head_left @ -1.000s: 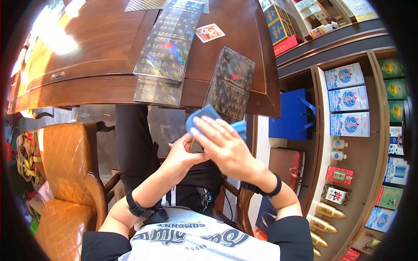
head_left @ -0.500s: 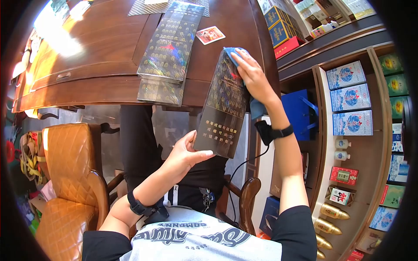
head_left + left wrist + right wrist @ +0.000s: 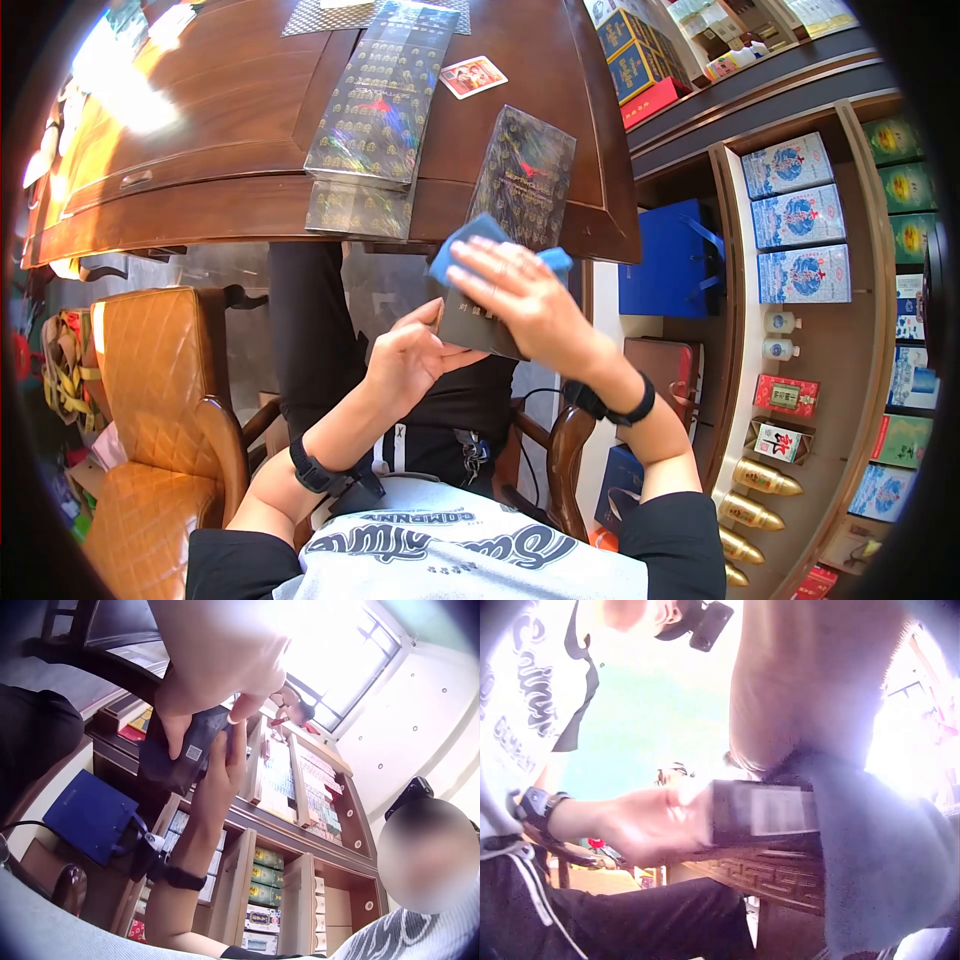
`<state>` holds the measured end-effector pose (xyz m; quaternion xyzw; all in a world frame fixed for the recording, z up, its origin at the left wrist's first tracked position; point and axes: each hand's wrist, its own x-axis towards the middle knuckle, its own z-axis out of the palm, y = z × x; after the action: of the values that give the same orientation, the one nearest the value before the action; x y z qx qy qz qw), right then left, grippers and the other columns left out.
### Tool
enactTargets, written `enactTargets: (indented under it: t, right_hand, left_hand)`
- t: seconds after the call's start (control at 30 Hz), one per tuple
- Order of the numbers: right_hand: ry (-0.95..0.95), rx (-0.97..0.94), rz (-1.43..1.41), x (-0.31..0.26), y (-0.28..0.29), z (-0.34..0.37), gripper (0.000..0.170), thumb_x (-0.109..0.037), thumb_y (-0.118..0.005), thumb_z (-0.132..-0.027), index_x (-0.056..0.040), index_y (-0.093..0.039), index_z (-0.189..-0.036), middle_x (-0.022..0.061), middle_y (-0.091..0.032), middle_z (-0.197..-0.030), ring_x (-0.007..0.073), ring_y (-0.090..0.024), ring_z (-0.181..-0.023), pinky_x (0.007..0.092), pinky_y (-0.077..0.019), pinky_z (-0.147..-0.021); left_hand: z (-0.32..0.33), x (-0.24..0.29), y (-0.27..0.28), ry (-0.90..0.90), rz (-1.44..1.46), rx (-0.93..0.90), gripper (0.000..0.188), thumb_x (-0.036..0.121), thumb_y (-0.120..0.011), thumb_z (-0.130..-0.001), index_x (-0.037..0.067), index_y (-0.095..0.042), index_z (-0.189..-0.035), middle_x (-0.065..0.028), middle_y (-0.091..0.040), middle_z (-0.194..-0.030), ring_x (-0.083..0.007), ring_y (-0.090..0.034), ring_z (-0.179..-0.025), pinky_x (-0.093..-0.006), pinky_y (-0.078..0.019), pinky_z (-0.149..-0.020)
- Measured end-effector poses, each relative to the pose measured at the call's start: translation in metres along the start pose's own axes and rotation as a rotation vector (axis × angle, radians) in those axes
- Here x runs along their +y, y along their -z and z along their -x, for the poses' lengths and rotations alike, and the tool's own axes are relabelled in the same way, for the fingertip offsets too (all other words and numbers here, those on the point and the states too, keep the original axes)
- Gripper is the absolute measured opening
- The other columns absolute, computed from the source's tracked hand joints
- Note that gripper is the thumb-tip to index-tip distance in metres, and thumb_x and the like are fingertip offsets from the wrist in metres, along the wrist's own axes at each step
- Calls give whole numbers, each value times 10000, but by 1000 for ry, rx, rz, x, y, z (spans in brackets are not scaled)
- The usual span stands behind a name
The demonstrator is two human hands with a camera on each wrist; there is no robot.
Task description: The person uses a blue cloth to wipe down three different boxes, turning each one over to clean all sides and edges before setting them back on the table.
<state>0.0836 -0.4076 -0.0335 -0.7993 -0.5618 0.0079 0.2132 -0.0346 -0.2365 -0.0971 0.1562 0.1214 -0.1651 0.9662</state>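
Observation:
A dark cigarette carton [image 3: 530,170] with gold patterning and a red emblem slants from the table edge toward the person's lap, seen in the head view. My left hand [image 3: 405,365] grips its near end, fingers and thumb on either side; the left wrist view has this hand [image 3: 225,660] above the carton [image 3: 176,761]. Near that same end, my right hand [image 3: 545,310] holds a blue cloth [image 3: 478,228] against the carton's upper face. The cloth covers part of the printed lettering. In the right wrist view the cloth [image 3: 885,855] hangs down beside the carton [image 3: 769,810].
More dark wrapped cartons [image 3: 370,120] lie stacked on the wooden table [image 3: 230,110]. A red-and-white card [image 3: 473,76] is beside them. A brown leather chair [image 3: 155,420] stands at left; shelves with boxes and a blue gift bag [image 3: 660,260] line the right.
Half a second ago my right hand and the cloth were at the carton's far end; now they are back at the near end, as one second ago. My left hand has stayed at the near end.

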Motion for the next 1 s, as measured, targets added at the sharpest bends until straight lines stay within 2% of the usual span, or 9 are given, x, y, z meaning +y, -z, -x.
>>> enactTargets:
  t: [0.13,0.3,0.4,0.57,0.67,0.8,0.87,0.93,1.0]
  right_hand:
    - [48,-116,-131,-27,-2,22,497,-22,-578,-850,-51,-584,-1346,123,-529,-1467,300,-472,-1390,469,-356,-1153]
    - [74,-36,-174,-38,-8,40,368,-28,-614,-824,-58,-697,-1181,79,-612,-1355,244,-553,-1301,424,-400,-1119]
    - [51,-81,-178,-39,0,48,310,-29,-660,-808,-76,-741,-1104,57,-651,-1314,231,-587,-1248,411,-430,-1071]
    - [-45,-114,-251,-35,15,58,346,76,-624,-709,-51,-752,-1004,24,-701,-1183,237,-592,-1200,388,-451,-1001]
    - [-35,-178,-248,-29,26,59,267,36,-666,-706,-22,-728,-959,38,-680,-1157,241,-586,-1162,392,-454,-1014]
    - [-84,-249,-176,-25,56,57,307,66,-655,-663,-37,-726,-943,37,-684,-1119,251,-586,-1152,395,-447,-1019]
    - [-173,-101,23,-24,77,55,356,60,-658,-643,-33,-714,-981,56,-685,-1066,295,-600,-1113,393,-464,-993]
    - [-233,138,-22,-18,101,53,282,49,-657,-718,-15,-708,-988,92,-684,-1062,299,-625,-1064,384,-485,-960]
    - [-448,482,-136,-29,117,58,193,24,-621,-856,-5,-702,-1028,117,-684,-1090,259,-646,-1030,363,-491,-945]
  left_hand:
    - [4,-2,9,31,83,18,479,186,-445,-863,-5,-521,-1296,-159,-617,-1284,-303,-613,-1222,-491,-415,-1124]
    - [0,1,3,26,-2,-17,424,289,-437,-945,31,-536,-1266,-92,-655,-1215,-179,-631,-1121,-358,-491,-978]
    - [-1,0,-7,24,-64,97,474,273,-435,-966,6,-509,-1351,-144,-648,-1247,-238,-652,-1108,-380,-511,-978]
    - [-4,-2,-2,-5,-187,106,413,79,-573,-951,4,-514,-1353,-159,-666,-1233,-254,-697,-1078,-396,-559,-965]
    - [-5,-4,-2,-18,-220,122,414,69,-578,-950,3,-510,-1353,-168,-660,-1241,-260,-696,-1083,-421,-555,-977]
    - [-5,0,-11,-38,-214,121,418,56,-602,-939,-1,-508,-1342,-174,-653,-1249,-274,-687,-1109,-437,-547,-1004]
    - [-7,7,-16,-48,-267,98,423,49,-615,-931,-2,-508,-1336,-177,-650,-1253,-280,-679,-1126,-438,-537,-1023]
    - [-9,12,-19,-48,-310,71,434,33,-648,-918,-15,-509,-1326,-175,-649,-1250,-274,-669,-1140,-444,-522,-1049]
    - [-13,13,-24,-56,-404,55,442,34,-661,-916,-21,-508,-1327,-172,-646,-1252,-270,-664,-1147,-446,-519,-1054]
